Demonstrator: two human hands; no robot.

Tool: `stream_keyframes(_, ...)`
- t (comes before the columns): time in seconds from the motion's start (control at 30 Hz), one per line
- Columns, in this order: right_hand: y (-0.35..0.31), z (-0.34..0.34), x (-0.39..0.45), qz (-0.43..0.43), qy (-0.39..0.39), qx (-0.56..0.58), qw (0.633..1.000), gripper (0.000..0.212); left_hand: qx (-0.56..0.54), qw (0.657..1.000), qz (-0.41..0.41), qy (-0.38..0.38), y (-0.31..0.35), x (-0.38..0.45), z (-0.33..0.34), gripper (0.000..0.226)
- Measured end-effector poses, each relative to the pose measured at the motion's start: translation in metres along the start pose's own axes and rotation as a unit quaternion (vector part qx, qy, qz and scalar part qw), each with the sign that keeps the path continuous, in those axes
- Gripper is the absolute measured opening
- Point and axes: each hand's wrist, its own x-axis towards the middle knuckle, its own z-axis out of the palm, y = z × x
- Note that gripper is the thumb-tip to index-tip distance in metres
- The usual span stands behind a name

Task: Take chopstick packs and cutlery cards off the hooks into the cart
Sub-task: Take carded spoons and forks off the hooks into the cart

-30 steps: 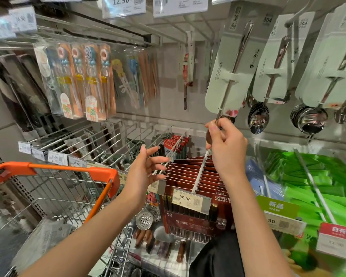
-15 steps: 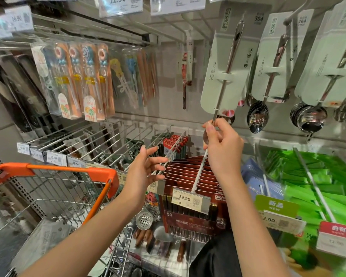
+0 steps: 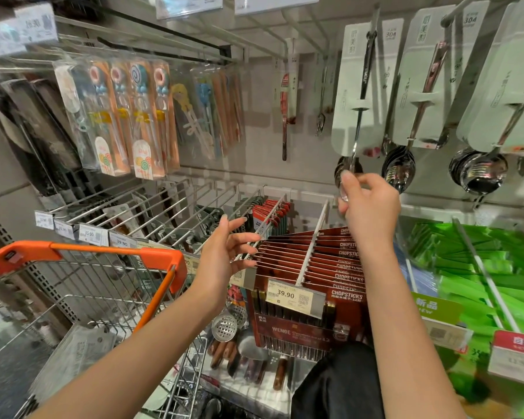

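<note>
Shopper's right hand (image 3: 368, 204) pinches spoon card (image 3: 360, 86) w/ card on its hook; left hand (image 3: 224, 252) open, empty, above cart (image 3: 88, 252); most stock unpicked.

The cart handle (image 3: 109, 252) is coloured bright orange, and its wire basket (image 3: 82, 300) is grey. The chopstick packs (image 3: 324, 267) are dark red with white letters. The cutlery cards (image 3: 363, 86) are pale green with shiny silver spoons. Bright green packs (image 3: 472, 267) are seen.
</note>
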Motion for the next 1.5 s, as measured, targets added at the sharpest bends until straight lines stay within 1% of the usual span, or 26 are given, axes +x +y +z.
stream_keyframes(0.07, 0.010, -0.004, 0.007, 0.033, 0.001, -0.029, 0.999, 0.029, 0.004, 1.000, -0.002, 0.002, 0.000, 0.000, 0.000, 0.036)
stream_keyframes(0.13, 0.021, -0.007, 0.011, 0.082, -0.008, -0.057, 0.995, 0.029, 0.007, 1.000, -0.002, 0.002, 0.000, 0.000, 0.000, 0.037)
stream_keyframes(0.2, 0.031, -0.008, 0.010, 0.148, -0.056, -0.062, 0.986, 0.026, 0.014, 1.000, -0.002, 0.004, 0.000, 0.000, 0.000, 0.038)
stream_keyframes(0.23, 0.034, -0.007, 0.008, 0.173, -0.087, -0.067, 0.979, 0.028, 0.017, 1.000, -0.001, 0.005, 0.000, 0.000, 0.000, 0.038)
stream_keyframes(0.3, 0.037, -0.004, 0.001, 0.201, -0.145, -0.089, 0.965, 0.031, 0.019, 1.000, 0.000, 0.008, 0.002, 0.000, 0.000, 0.034)
stream_keyframes(0.37, 0.032, 0.001, -0.007, 0.208, -0.199, -0.110, 0.951, 0.028, 0.018, 1.000, 0.000, 0.009, 0.008, -0.002, -0.002, 0.028)
stream_keyframes(0.43, 0.021, 0.007, -0.016, 0.187, -0.252, -0.132, 0.940, 0.026, 0.031, 0.999, -0.007, 0.007, 0.019, -0.003, -0.008, 0.022)
stream_keyframes(0.5, 0.008, 0.015, -0.026, 0.144, -0.296, -0.131, 0.935, 0.024, 0.058, 0.998, -0.015, 0.016, 0.034, 0.001, -0.020, 0.022)
stream_keyframes(0.6, -0.015, 0.036, -0.043, 0.069, -0.336, -0.106, 0.933, 0.021, 0.084, 0.995, -0.005, 0.054, 0.056, 0.009, -0.042, 0.021)
stream_keyframes(0.67, -0.032, 0.055, -0.058, 0.028, -0.364, -0.091, 0.926, 0.021, 0.088, 0.993, 0.004, 0.082, 0.069, 0.010, -0.058, 0.015)
stream_keyframes(0.73, -0.047, 0.073, -0.075, 0.004, -0.405, -0.080, 0.911, 0.020, 0.097, 0.991, 0.011, 0.092, 0.077, 0.005, -0.078, 0.012)
stream_keyframes(0.83, -0.066, 0.098, -0.101, -0.027, -0.475, -0.047, 0.878, 0.020, 0.122, 0.986, 0.028, 0.114, 0.082, -0.011, -0.115, 0.019)
stream_keyframes(0.93, -0.080, 0.129, -0.126, -0.094, -0.524, -0.064, 0.844, 0.024, 0.124, 0.981, 0.011, 0.149, 0.073, -0.028, -0.157, 0.020)
stream_keyframes(1.07, -0.085, 0.184, -0.163, -0.151, -0.599, -0.096, 0.781, 0.022, 0.115, 0.968, -0.070, 0.210, 0.037, -0.054, -0.216, 0.020)
stream_keyframes(1.17, -0.080, 0.222, -0.190, -0.198, -0.644, -0.165, 0.721, 0.024, 0.099, 0.952, -0.169, 0.237, -0.003, -0.073, -0.257, 0.016)
stream_keyframes(1.2, -0.078, 0.233, -0.197, -0.200, -0.664, -0.187, 0.696, 0.025, 0.084, 0.943, -0.209, 0.246, -0.019, -0.079, -0.270, 0.013)
stream_keyframes(1.3, -0.061, 0.261, -0.211, -0.167, -0.731, -0.268, 0.605, 0.029, 0.043, 0.910, -0.308, 0.274, -0.071, -0.096, -0.298, 0.016)
stream_keyframes(1.4, -0.034, 0.276, -0.216, -0.132, -0.766, -0.373, 0.507, 0.038, 0.063, 0.878, -0.359, 0.311, -0.115, -0.109, -0.309, 0.018)
stream_keyframes(1.43, -0.027, 0.276, -0.216, -0.111, -0.774, -0.402, 0.477, 0.036, 0.081, 0.868, -0.370, 0.322, -0.125, -0.112, -0.310, 0.017)
stream_keyframes(1.47, -0.022, 0.275, -0.215, -0.088, -0.779, -0.424, 0.453, 0.031, 0.094, 0.860, -0.379, 0.328, -0.135, -0.113, -0.309, 0.013)
stream_keyframes(1.5, -0.020, 0.274, -0.213, -0.072, -0.781, -0.439, 0.439, 0.028, 0.106, 0.855, -0.386, 0.330, -0.142, -0.114, -0.307, 0.010)
